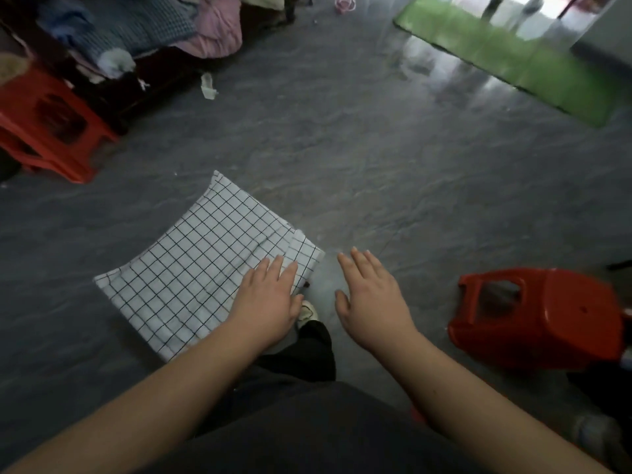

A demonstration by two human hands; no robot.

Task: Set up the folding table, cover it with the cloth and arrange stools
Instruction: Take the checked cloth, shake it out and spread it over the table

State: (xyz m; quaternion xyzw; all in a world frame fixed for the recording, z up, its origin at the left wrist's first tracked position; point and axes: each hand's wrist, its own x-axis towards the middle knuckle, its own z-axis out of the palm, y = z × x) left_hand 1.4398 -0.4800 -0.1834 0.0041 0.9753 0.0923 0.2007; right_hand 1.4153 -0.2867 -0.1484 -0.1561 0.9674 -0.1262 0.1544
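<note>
Barely begun: cloth (208,268) folded on floor (376,165), stools (44,124) (537,316) scattered apart, no table visible, left hand (270,302) and right hand (369,302) flat-fingered, grasping nothing.

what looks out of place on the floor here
The red stool at right lies tipped on its side, while another red stool at left stands upright. A crumpled white scrap lies on the floor near the bed. The checked cloth is folded, lying on the floor.
</note>
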